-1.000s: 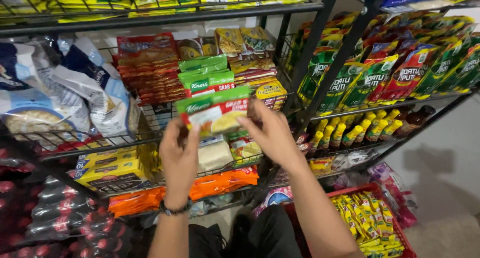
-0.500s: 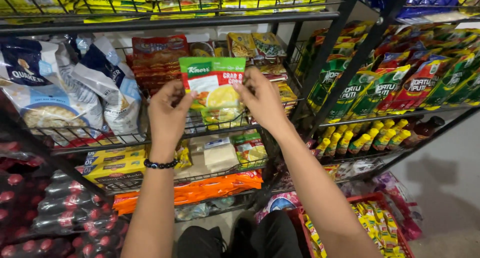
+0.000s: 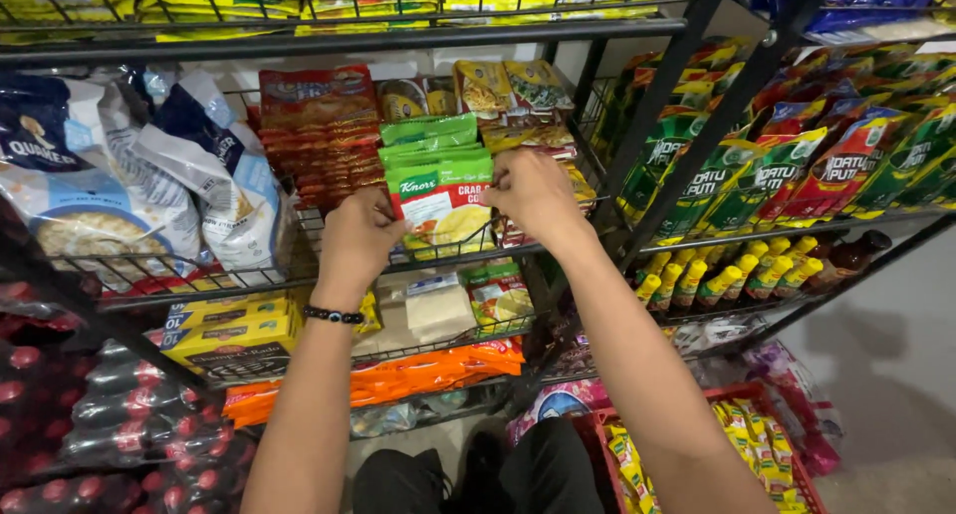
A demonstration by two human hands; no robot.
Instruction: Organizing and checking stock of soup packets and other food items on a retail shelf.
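A green-topped soup mix packet stands upright at the front of a row of like packets on the wire shelf. My left hand pinches its left edge and my right hand pinches its upper right corner. A black bead bracelet circles my left wrist. Red sachet stacks sit just left of the packet row.
Large blue and white oat bags fill the shelf's left. Yellow boxes and orange packs lie below. A slanted rack at right holds green and red sachets and small bottles. A red crate stands on the floor.
The packet went from held flat in the air, to upright in front of me, to set down in the front of the green row on the shelf. Both hands moved forward with it.
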